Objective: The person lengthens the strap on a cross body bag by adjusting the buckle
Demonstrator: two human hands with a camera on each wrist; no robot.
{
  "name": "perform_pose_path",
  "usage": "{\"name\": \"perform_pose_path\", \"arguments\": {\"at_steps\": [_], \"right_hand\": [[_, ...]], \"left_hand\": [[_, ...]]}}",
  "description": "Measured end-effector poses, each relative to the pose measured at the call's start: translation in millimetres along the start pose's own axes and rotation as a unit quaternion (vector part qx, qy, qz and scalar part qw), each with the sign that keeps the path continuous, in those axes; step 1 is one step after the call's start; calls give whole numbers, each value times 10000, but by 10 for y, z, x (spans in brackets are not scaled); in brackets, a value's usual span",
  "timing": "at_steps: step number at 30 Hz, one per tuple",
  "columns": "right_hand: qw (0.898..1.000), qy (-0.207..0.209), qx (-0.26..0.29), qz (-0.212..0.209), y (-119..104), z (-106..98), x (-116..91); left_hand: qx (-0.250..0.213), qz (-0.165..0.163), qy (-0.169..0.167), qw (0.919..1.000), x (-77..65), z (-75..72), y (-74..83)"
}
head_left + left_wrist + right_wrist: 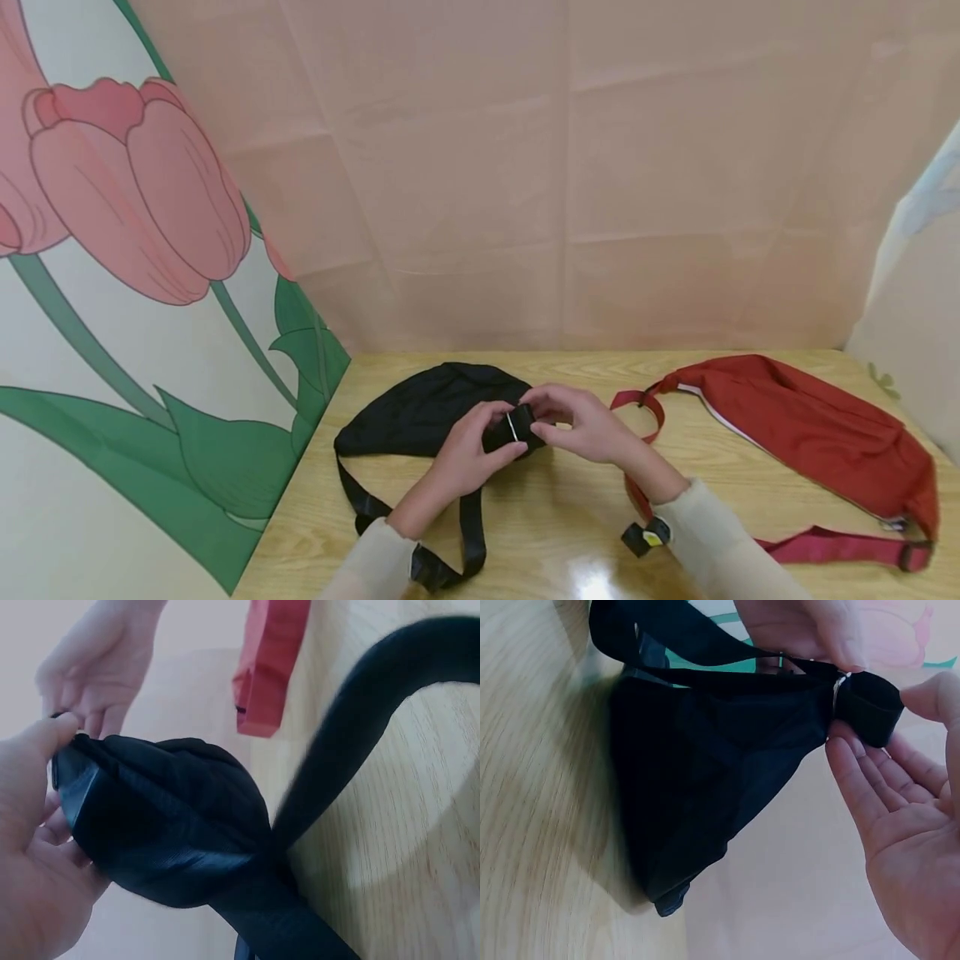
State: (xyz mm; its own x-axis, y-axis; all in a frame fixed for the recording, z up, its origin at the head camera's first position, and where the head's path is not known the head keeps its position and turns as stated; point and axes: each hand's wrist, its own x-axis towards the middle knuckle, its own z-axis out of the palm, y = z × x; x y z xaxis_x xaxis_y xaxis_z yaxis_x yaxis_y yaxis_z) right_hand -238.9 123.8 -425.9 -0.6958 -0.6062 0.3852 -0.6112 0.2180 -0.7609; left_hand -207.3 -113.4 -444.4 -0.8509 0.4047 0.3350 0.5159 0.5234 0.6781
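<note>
A black waist bag (427, 408) lies near the middle of the table, its right end raised between both hands. My left hand (472, 450) holds that end, thumb beside a slim shiny strap slider (839, 690). From the other side, my right hand (588, 423) pinches a short loop of black webbing (874, 705) with thumb and fingertips. In the left wrist view the bag's gathered fabric (172, 817) bulges beside the left palm. The bag's black strap (472, 533) trails over the table toward the left forearm and is partly hidden by it.
To the right lies a red waist bag (810, 433) with its red strap (825, 546) partly beneath the right forearm. A black buckle with a yellow spot (645, 537) sits by the right sleeve. A pinkish sheet (570, 208) hangs behind the wooden table (570, 525).
</note>
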Motion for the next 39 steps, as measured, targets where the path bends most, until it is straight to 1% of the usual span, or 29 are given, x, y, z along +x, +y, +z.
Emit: {"name": "perform_pose_path", "arguments": {"at_steps": [3, 6, 9, 10, 12, 15, 19, 22, 25, 28, 31, 34, 36, 39], "right_hand": [[9999, -47, -112, -52, -5, -8, 4], [9977, -106, -623, -257, -49, -25, 19], [9905, -107, -1272, -511, -101, -43, 40], [9881, -89, -1435, -548, -123, -52, 43], [9854, -52, -1589, -607, -146, -64, 50], [9855, 46, -1587, -606, -148, -82, 43], [9879, 208, -1430, -560, -114, -105, 21], [9875, 249, -1472, -505, -106, -119, 10], [9864, 151, -1576, -437, -135, -125, 10], [9852, -28, -1669, -400, -194, -126, 30], [9809, -186, -1885, -438, -252, -127, 63], [9769, -284, -2072, -449, -282, -139, 81], [9778, -334, -2030, -403, -281, -160, 77], [9823, -369, -1819, -235, -248, -200, 52]], "left_hand": [[14, 62, 73, 10000, -13, -12, 4], [132, 167, 143, 9997, -14, -18, 4], [295, 316, 241, 9988, -10, -17, 0], [314, 353, 266, 9985, -7, -15, -2], [310, 424, 307, 9981, -2, -12, -7], [279, 408, 298, 9983, -2, -10, -17], [263, 154, 162, 9994, -9, -22, -12], [301, 19, 85, 9995, -13, -31, 1], [404, 75, 83, 9991, -20, -35, 8], [504, 199, 88, 9985, -21, -40, 15], [473, 261, 71, 9985, -12, -44, 22], [402, 220, 23, 9989, -8, -49, 34], [403, 173, -9, 9990, -6, -50, 41], [450, 123, -40, 9989, -6, -52, 47]]}}
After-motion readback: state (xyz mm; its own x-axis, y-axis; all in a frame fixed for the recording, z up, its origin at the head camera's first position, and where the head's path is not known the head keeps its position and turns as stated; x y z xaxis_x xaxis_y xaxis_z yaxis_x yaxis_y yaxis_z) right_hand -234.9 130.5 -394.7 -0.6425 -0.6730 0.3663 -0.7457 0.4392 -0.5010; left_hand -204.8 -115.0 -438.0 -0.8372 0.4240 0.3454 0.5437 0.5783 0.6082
